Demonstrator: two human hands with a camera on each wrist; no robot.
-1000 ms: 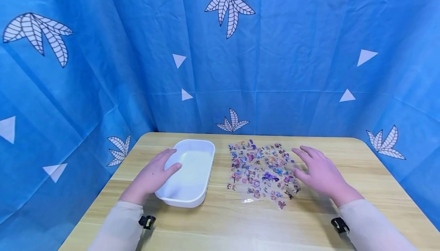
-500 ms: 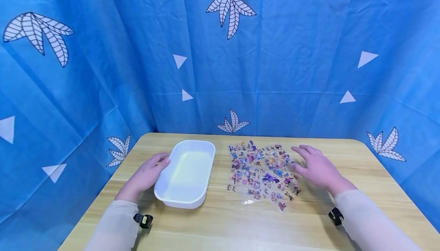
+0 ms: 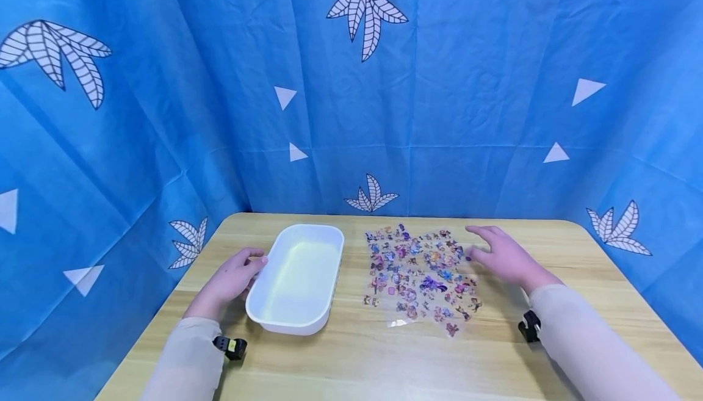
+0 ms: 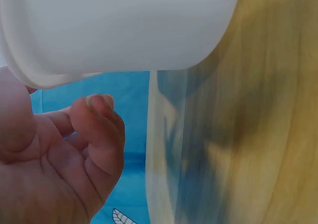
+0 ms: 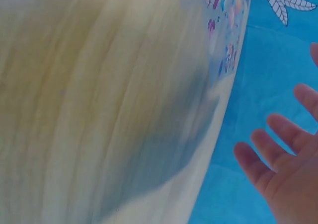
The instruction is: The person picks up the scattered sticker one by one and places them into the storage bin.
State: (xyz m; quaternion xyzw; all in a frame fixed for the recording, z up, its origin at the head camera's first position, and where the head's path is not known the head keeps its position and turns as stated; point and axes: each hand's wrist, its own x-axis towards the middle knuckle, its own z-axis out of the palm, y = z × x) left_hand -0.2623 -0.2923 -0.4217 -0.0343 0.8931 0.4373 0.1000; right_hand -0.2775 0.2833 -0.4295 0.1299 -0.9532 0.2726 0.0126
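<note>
Left hand is at the left rim of the white plastic tray, thumb over the lip, index tucked at it: narrow pinch on the rim. Remaining fingers curl loosely outside the wall, clear of it in the left wrist view. Tray sits upright on the left part of the wood-grain table.

Right hand is wide, fingers spread, holding nothing. It's over the right edge of the clear sticker sheets; can't tell if the thumb touches. Sheets lie flat right of the tray, apart from it, covered in small colourful figures, a larger purple one near the middle.

Blue curtain behind, white leaf and triangle prints. Both wrists carry black mounts over pale sleeves.
</note>
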